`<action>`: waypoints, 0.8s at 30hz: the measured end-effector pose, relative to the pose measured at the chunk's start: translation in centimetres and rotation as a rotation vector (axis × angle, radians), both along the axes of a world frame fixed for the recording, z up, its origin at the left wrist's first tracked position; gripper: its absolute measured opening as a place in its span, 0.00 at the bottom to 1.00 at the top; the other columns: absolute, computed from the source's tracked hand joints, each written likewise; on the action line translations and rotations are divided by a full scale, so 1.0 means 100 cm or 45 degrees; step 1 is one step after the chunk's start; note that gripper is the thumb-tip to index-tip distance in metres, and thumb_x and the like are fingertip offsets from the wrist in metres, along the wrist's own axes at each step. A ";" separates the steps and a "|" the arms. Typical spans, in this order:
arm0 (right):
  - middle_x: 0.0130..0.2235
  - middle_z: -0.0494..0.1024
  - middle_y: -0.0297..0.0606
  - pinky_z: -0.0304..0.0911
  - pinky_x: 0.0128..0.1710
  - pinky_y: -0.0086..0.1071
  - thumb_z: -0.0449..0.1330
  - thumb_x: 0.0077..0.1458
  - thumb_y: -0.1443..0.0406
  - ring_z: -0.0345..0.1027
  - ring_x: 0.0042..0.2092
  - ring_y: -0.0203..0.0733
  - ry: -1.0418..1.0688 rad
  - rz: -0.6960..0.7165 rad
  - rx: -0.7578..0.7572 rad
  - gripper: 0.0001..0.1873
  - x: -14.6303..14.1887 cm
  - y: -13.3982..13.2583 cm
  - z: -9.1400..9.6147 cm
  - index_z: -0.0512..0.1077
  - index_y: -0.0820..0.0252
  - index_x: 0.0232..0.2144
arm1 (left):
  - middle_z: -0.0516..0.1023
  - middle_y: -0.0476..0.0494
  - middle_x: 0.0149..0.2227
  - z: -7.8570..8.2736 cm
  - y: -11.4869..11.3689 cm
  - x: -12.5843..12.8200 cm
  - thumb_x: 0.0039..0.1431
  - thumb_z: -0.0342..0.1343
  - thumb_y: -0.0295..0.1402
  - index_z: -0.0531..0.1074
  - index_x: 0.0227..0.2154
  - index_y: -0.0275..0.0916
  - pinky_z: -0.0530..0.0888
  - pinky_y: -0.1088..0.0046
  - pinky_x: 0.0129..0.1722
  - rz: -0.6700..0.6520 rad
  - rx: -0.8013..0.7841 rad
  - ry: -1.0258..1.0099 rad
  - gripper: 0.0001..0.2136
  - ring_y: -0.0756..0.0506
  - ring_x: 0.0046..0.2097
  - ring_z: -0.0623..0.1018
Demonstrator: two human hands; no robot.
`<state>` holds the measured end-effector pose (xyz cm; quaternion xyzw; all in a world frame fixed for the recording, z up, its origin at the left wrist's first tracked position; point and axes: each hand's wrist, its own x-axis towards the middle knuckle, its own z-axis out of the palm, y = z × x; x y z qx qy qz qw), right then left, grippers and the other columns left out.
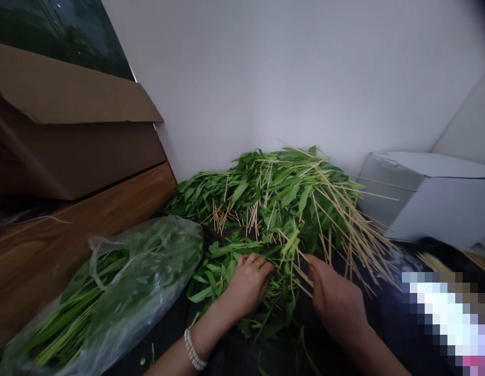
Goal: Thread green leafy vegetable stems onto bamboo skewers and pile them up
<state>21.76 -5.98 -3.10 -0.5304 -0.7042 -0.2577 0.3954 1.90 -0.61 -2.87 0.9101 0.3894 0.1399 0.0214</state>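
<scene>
A big heap of green leafy stalks threaded on thin bamboo skewers (pixel 273 203) lies on a dark sheet against the white wall. My left hand (pixel 248 284), with a ring and a pearl bracelet at the wrist, is curled into the near leaves, fingers closed on a bunch of greens. My right hand (pixel 336 303) sits just to the right, fingers bent and pinching at a skewer with leaves (pixel 299 266) at the heap's front edge. Both fingertips are partly buried in the leaves.
A clear plastic bag of green stalks (pixel 117 297) lies at the lower left. A wooden bench (pixel 50 245) carries an open cardboard box (pixel 70 141) on the left. A white box (pixel 434 193) stands at the right, loose skewers beside it.
</scene>
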 end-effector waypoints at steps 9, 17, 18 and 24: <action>0.34 0.80 0.37 0.61 0.28 0.26 0.47 0.61 0.72 0.72 0.26 0.33 -0.026 0.009 0.027 0.14 -0.001 -0.001 0.000 0.69 0.64 0.45 | 0.76 0.45 0.40 0.006 0.002 -0.008 0.63 0.50 0.30 0.73 0.36 0.41 0.61 0.59 0.51 -0.013 -0.044 -0.206 0.06 0.41 0.48 0.70; 0.33 0.80 0.37 0.61 0.28 0.27 0.47 0.61 0.73 0.72 0.26 0.33 -0.012 0.049 0.009 0.15 -0.002 -0.001 0.000 0.68 0.64 0.45 | 0.80 0.45 0.38 0.032 0.008 -0.033 0.60 0.56 0.35 0.75 0.38 0.40 0.70 0.70 0.45 0.257 -0.289 -1.449 0.07 0.46 0.41 0.76; 0.33 0.80 0.37 0.61 0.28 0.27 0.46 0.61 0.73 0.72 0.26 0.34 -0.016 0.064 -0.004 0.15 -0.002 -0.001 -0.001 0.68 0.64 0.45 | 0.80 0.46 0.36 0.034 0.009 -0.035 0.58 0.59 0.37 0.75 0.38 0.39 0.71 0.74 0.40 0.282 -0.460 -1.641 0.09 0.48 0.38 0.77; 0.34 0.79 0.39 0.63 0.30 0.28 0.44 0.61 0.74 0.73 0.29 0.35 -0.093 0.234 -0.099 0.16 -0.010 -0.002 -0.010 0.68 0.65 0.46 | 0.80 0.46 0.32 0.030 0.015 -0.038 0.43 0.70 0.33 0.79 0.36 0.34 0.70 0.83 0.30 0.261 -1.429 -2.157 0.16 0.54 0.30 0.75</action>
